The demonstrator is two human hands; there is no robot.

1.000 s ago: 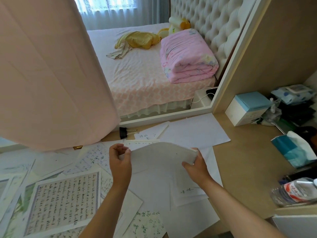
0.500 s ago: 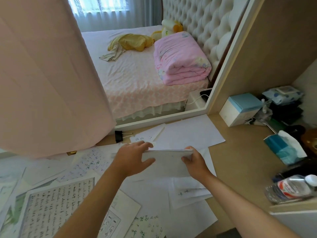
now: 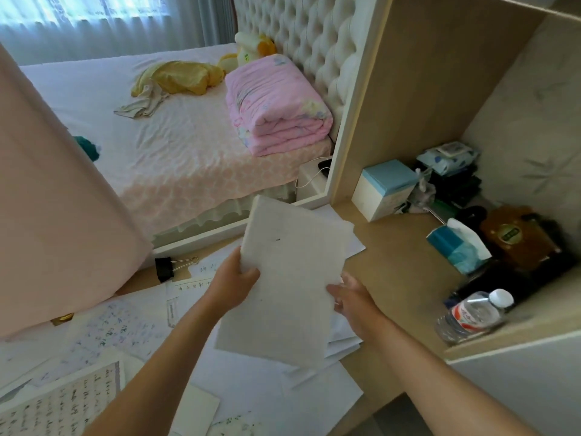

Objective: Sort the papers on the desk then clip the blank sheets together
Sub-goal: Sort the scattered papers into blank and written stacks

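Centrally, the left hand (image 3: 234,286) grips the blank sheets (image 3: 292,278) above the desk (image 3: 402,278); the right hand (image 3: 352,302), fingers relaxed, seemingly touches their right edge.

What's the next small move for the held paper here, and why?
Probably lower the held paper onto the white pile beneath it: the left hand grips its edge, the right hand is open beside it, and it looks nearly blank.

Blank sheets (image 3: 292,278): white stack, tilted, raised off the desk; your left fingers (image 3: 249,273) pinch its left edge, your right fingers (image 3: 334,291) touch its right edge.
Written papers (image 3: 103,328): scattered flat, below-left of your left fingers.
Binder clip (image 3: 164,269): black, lying left of your left fingers.
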